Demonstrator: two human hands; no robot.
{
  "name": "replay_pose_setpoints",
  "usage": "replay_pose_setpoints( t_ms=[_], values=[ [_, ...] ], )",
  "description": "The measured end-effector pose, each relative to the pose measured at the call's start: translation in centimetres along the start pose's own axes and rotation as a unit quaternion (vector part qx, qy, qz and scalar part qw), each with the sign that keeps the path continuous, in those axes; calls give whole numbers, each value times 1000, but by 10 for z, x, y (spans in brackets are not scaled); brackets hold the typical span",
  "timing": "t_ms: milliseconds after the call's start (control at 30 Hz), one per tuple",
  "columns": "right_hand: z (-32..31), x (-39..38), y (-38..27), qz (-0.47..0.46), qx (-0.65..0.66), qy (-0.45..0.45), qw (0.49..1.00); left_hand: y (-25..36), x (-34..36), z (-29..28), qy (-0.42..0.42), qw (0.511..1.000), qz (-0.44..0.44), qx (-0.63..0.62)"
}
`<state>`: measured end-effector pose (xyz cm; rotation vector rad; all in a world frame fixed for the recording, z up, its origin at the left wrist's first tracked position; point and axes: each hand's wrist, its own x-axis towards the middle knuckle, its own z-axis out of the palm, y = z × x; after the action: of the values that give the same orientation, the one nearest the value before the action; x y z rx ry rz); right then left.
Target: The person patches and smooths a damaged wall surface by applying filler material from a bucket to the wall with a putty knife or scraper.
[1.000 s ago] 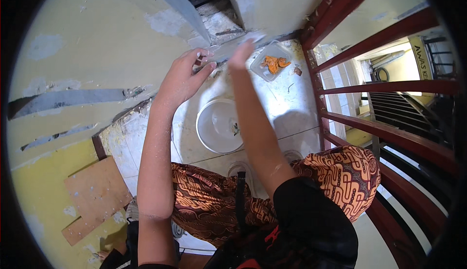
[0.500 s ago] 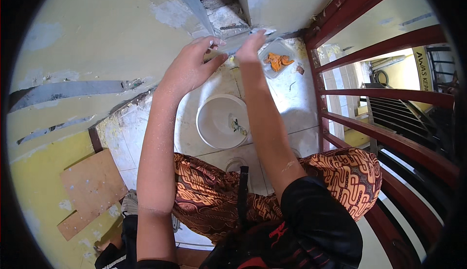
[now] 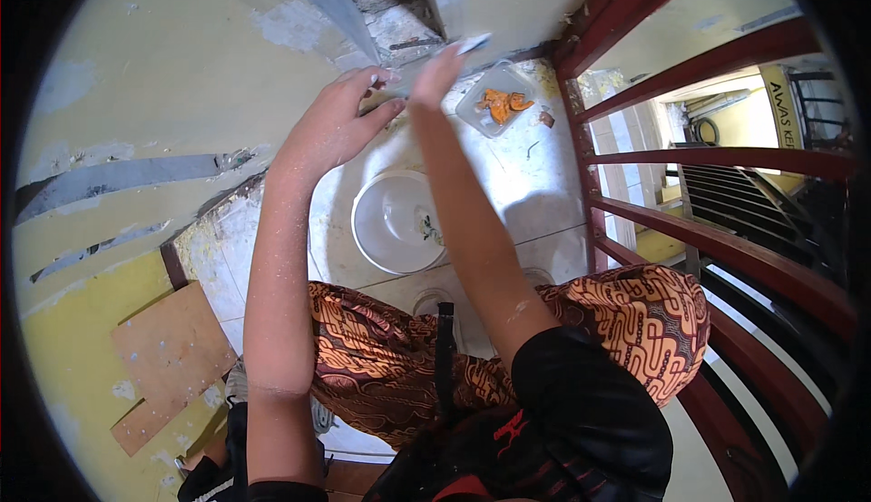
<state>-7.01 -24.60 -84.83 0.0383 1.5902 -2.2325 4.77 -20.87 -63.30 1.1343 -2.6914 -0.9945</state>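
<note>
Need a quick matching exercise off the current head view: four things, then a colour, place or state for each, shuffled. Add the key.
Things:
1. Left hand
2. Bucket
3. Tub
4. Railing

Descriptions:
A. Clear, with orange material inside
B. Dark red, along the right side of the picture
C. Thumb and fingers apart
D. White, with a round rim

Pairs: 1-C, 2-D, 3-A, 4-B
</note>
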Motion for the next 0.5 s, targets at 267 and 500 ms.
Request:
replay_pose_setpoints(
  t_ms=[267,500],
  values=[
    [-30,-18,35,176,173,4,969,12,6,5,-17,1000,-1,26],
    [-23,35,18,11,-47,17,999,33,15,9,-10,998,51,27]
  ],
)
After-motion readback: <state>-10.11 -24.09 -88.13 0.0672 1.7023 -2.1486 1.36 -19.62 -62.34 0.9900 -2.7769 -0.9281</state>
